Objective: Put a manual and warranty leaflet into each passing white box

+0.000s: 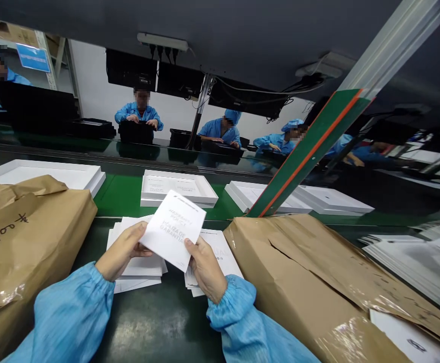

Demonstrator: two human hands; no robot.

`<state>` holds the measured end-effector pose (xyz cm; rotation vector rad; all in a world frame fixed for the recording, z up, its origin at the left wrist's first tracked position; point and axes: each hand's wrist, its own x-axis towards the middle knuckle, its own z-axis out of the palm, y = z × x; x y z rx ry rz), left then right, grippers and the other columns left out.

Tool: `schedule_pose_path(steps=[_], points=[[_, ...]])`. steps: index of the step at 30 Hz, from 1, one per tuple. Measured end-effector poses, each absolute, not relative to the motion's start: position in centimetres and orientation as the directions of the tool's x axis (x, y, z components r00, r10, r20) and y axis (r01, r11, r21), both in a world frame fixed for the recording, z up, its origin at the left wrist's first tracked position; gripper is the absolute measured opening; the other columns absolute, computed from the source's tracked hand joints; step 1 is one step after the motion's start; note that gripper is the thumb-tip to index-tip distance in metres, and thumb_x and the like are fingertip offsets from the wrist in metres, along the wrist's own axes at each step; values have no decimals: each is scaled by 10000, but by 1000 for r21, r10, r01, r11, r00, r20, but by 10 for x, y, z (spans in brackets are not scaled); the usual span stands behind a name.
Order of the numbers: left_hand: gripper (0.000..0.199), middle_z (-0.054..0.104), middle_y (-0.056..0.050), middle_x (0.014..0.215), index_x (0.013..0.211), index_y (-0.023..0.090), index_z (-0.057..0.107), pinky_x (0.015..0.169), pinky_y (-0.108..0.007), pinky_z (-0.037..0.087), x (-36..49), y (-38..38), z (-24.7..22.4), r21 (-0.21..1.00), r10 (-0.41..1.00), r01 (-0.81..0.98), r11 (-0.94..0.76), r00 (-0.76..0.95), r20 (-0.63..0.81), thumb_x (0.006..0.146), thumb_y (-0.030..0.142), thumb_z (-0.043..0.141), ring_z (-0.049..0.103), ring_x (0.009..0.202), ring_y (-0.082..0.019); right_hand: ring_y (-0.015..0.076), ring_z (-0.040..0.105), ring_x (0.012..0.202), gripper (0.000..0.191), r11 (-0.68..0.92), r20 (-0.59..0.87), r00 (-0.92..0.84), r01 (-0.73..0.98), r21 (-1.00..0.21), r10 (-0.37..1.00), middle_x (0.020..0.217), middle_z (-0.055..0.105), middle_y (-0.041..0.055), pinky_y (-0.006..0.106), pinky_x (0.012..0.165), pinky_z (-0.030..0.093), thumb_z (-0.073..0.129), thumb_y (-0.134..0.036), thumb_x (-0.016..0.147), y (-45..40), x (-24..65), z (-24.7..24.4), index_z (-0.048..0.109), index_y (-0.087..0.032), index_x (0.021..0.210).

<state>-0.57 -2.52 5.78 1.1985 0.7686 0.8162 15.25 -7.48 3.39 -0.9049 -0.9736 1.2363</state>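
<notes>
Between both hands I hold a white warranty booklet [172, 224], tilted, its printed cover facing me. My left hand [125, 250] pinches its left corner with thumb on top. My right hand [206, 267] grips the lower right edge, thumb on the cover. Below my left hand lies a stack of white booklets [138, 283], and a second stack of white manuals [220, 249] sits partly behind my right hand. Just beyond the booklet, an open white box [180, 201] with printed booklets inside rests on the green belt.
Large brown paper packages stand at left [34, 242] and right [299, 272]. More white boxes [49, 174] line the green belt [121, 194]. A slanted green-and-orange post [306, 156] rises at right. White stacks [420, 262] lie far right. Co-workers in blue sit across the line.
</notes>
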Motion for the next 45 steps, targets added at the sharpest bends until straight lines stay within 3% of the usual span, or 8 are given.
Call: schedule_pose_path(steps=[7, 13, 18, 31, 35, 38, 41, 45], points=[[462, 565, -104, 998, 1076, 120, 447, 758, -330, 410, -4, -7, 20, 973, 936, -230, 28, 349, 56, 698, 385, 458, 521, 903, -209, 152, 569, 647, 296, 111, 114, -6, 279, -954, 993, 751, 601, 39, 310, 594, 452, 364, -363, 772, -72, 185, 49, 443, -175, 987], [437, 512, -94, 1090, 1079, 144, 444, 810, -322, 388, -4, 2, 6, 964, 985, -263, 32, 171, 14, 707, 372, 451, 497, 954, -196, 284, 392, 1048, 449, 23, 181, 40, 943, -333, 983, 1104, 482, 123, 430, 834, 343, 596, -317, 584, -107, 228, 47, 495, -178, 998], [461, 529, -92, 1068, 1072, 138, 459, 830, -341, 372, -3, 1, 5, 972, 985, -234, 4, 168, 37, 692, 399, 455, 499, 951, -206, 283, 497, 908, 320, -28, 165, 43, 995, -92, 985, 965, 562, 116, 401, 725, 406, 599, -221, 580, -137, 220, 34, 519, -180, 887], [488, 502, -91, 1100, 1115, 146, 416, 869, -329, 334, -4, 0, 4, 982, 980, -188, -8, 193, 45, 707, 414, 421, 471, 988, -194, 188, 567, 614, 196, -27, 140, 34, 998, -58, 990, 682, 598, 37, 255, 497, 391, 307, -188, 781, -148, 213, 41, 499, -209, 815], [499, 463, -94, 1143, 1134, 130, 390, 889, -316, 314, -3, -1, 6, 983, 982, -178, -44, 171, 75, 714, 399, 409, 435, 1032, -193, 172, 549, 527, 241, -109, 411, 205, 964, -244, 888, 593, 573, 34, 248, 464, 392, 261, -265, 807, -135, 218, 48, 490, -189, 794], [486, 445, -87, 1161, 1147, 134, 372, 909, -306, 290, -3, -3, 7, 986, 983, -146, -85, 152, 107, 727, 377, 394, 406, 1060, -185, 190, 560, 623, 260, -115, 726, 348, 929, -351, 593, 705, 592, 84, 284, 555, 425, 290, -311, 801, -109, 214, 59, 494, -159, 854], [469, 444, -85, 1160, 1150, 141, 362, 913, -304, 286, -3, -5, 10, 980, 974, -161, -115, 176, 143, 737, 362, 387, 395, 1068, -182, 205, 550, 777, 235, 80, 861, 174, 967, -240, 478, 830, 594, 110, 318, 683, 425, 324, -246, 795, -78, 191, 63, 510, -155, 906], [479, 454, -101, 1145, 1171, 147, 311, 846, -321, 360, -2, -6, 13, 942, 954, -323, -93, 243, 178, 748, 362, 380, 438, 1025, -193, 186, 497, 906, 270, 431, 724, -261, 901, -56, 638, 944, 575, 83, 313, 760, 411, 311, -125, 789, -54, 146, 45, 521, -182, 949]])
